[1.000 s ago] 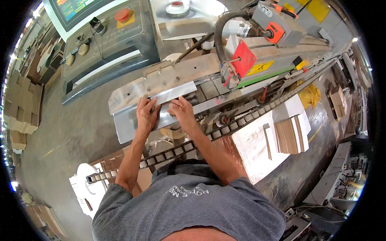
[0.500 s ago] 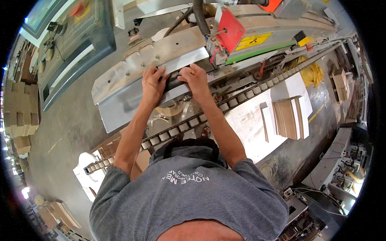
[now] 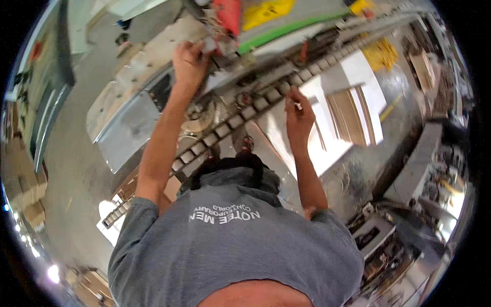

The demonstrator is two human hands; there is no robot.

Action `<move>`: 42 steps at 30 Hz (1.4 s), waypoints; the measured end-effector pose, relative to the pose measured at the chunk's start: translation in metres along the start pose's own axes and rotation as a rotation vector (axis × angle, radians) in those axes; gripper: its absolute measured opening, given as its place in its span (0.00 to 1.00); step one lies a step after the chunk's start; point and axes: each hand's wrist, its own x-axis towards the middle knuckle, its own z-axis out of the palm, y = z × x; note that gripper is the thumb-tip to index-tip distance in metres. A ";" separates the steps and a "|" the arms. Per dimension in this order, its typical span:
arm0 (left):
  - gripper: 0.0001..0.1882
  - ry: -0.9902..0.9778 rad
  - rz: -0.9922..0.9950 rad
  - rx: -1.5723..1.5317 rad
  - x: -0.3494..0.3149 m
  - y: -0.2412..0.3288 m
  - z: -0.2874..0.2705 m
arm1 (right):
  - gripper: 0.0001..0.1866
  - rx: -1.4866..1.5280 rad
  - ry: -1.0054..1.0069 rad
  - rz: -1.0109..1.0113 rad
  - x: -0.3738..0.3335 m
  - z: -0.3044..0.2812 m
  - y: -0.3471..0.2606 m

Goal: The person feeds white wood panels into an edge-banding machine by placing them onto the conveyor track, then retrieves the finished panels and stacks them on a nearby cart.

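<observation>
My left hand [image 3: 189,65] is over the right end of the slanted metal guard [image 3: 125,135], close to the red machine part [image 3: 226,18]. Its fingers are bent inward and slightly blurred; whatever they hold, if anything, is hidden. A dark opening [image 3: 162,91] shows in the guard, to the left of that wrist. My right hand [image 3: 299,113] is raised off the guard, beside the roller track [image 3: 235,121] and above a white board [image 3: 332,153]. Thumb and fingers are drawn together there, and what lies between them is too small to name.
A stack of brown panels [image 3: 348,117] stands on the white board at the right. Behind the track runs a machine with a green strip [image 3: 291,31] and a yellow label [image 3: 266,13]. Yellow sheeting [image 3: 381,53] lies at far right. A grey console [image 3: 51,112] stands left.
Both hands were together at the guard's opening. My right hand has come away to the right and toward me; my left has shifted up toward the red part. The whole view has swung.
</observation>
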 end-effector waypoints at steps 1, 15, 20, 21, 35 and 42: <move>0.16 -0.080 -0.013 0.004 0.005 0.004 -0.001 | 0.21 -0.126 0.049 -0.005 0.001 -0.020 0.020; 0.16 -0.268 -0.305 -0.202 -0.049 0.055 -0.085 | 0.30 -0.978 0.024 -0.046 -0.009 -0.119 0.132; 0.33 -0.632 -0.182 -0.481 -0.055 0.106 -0.115 | 0.23 0.309 0.068 0.218 -0.022 -0.058 -0.027; 0.34 -0.618 -0.068 -0.570 -0.053 0.108 -0.122 | 0.23 0.503 0.041 0.239 -0.029 -0.034 -0.044; 0.19 -0.303 -0.130 -0.114 -0.083 -0.079 -0.224 | 0.31 0.888 -0.500 0.467 -0.078 0.250 -0.142; 0.18 -0.095 -0.234 0.133 -0.088 -0.071 -0.246 | 0.33 0.847 -0.573 0.390 -0.076 0.284 -0.147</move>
